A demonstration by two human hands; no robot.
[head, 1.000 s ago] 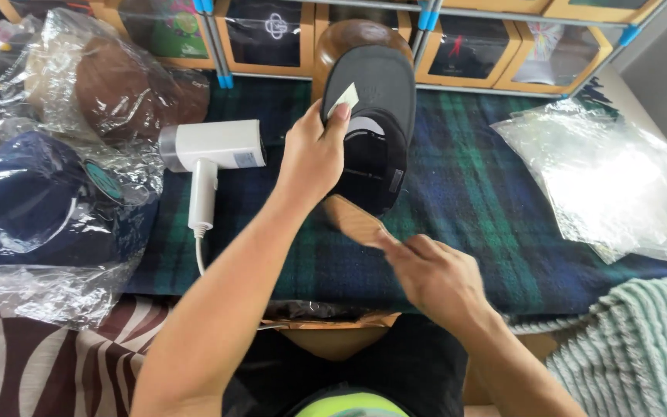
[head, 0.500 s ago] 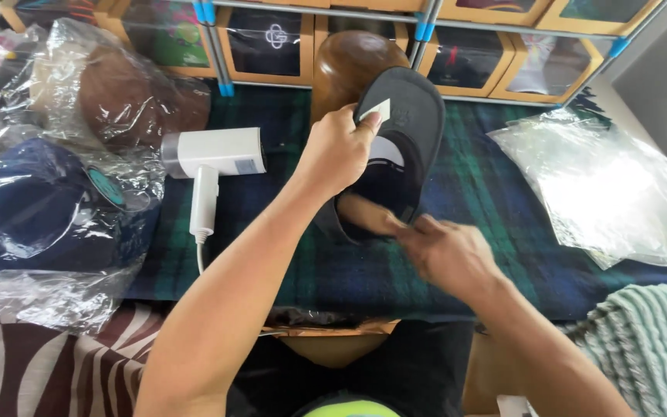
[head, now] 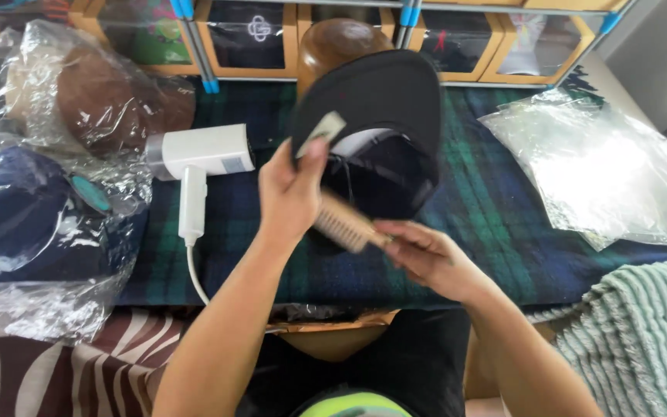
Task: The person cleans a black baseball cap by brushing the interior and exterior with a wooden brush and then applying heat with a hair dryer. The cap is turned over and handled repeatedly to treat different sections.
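Observation:
My left hand (head: pixel 291 193) grips a black cap (head: pixel 380 116) by its brim and holds it up with the underside of the brim and the inside toward me. A small pale tag (head: pixel 319 131) hangs at my thumb. My right hand (head: pixel 426 255) holds a small wooden brush (head: pixel 345 225) with pale bristles, placed just under the cap's opening, close to my left palm. Both hands are raised over a dark green and blue plaid cloth (head: pixel 488 224).
A white hair dryer (head: pixel 194 166) with its cord lies left of the cap. Caps wrapped in clear plastic (head: pixel 48 201) pile up at the left. An empty clear bag (head: pixel 596 170) lies at the right. A brown rounded head form (head: pixel 333 42) and shelf cubbies stand behind. A striped green textile (head: pixel 642 340) is at the lower right.
The cap has been lifted and tilted closer to me. The brush in my right hand has come up under the cap, toward my left hand.

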